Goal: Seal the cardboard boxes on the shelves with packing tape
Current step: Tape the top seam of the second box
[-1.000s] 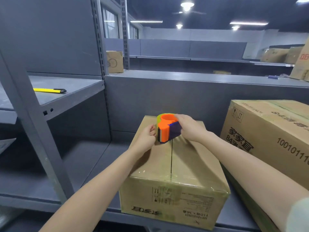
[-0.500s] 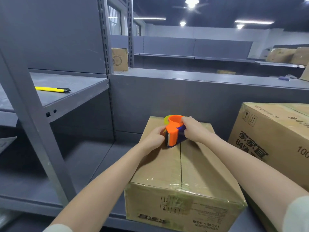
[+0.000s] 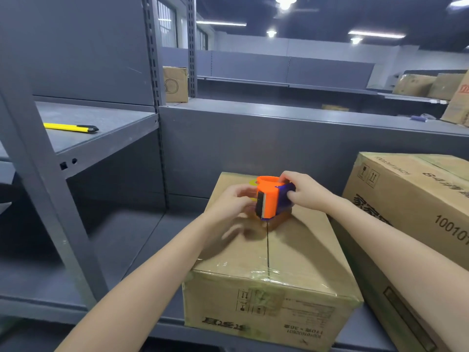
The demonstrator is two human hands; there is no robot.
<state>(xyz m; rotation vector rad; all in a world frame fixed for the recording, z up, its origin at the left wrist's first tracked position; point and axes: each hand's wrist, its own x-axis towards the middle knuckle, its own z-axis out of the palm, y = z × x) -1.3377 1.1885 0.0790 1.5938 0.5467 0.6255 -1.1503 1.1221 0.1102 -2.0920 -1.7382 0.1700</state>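
A cardboard box (image 3: 299, 250) stands on the grey shelf (image 3: 121, 250) in front of me, its centre seam running toward me and shiny tape over its near edge. An orange and purple tape dispenser (image 3: 270, 199) sits on the far part of the box top. My right hand (image 3: 302, 190) grips the dispenser from the right and above. My left hand (image 3: 233, 207) is at the dispenser's left side, fingers curled at its blade end; its lower fingers are blurred. Whether tape is being pulled is hidden.
A larger printed cardboard box (image 3: 416, 214) stands close on the right. A yellow utility knife (image 3: 71, 127) lies on the upper left shelf. Grey uprights (image 3: 43, 189) frame the left bay. More boxes (image 3: 175, 83) sit on distant shelves.
The dispenser has come a little nearer along the box top and turned, its blade end now facing me. My left hand has closed in on it.
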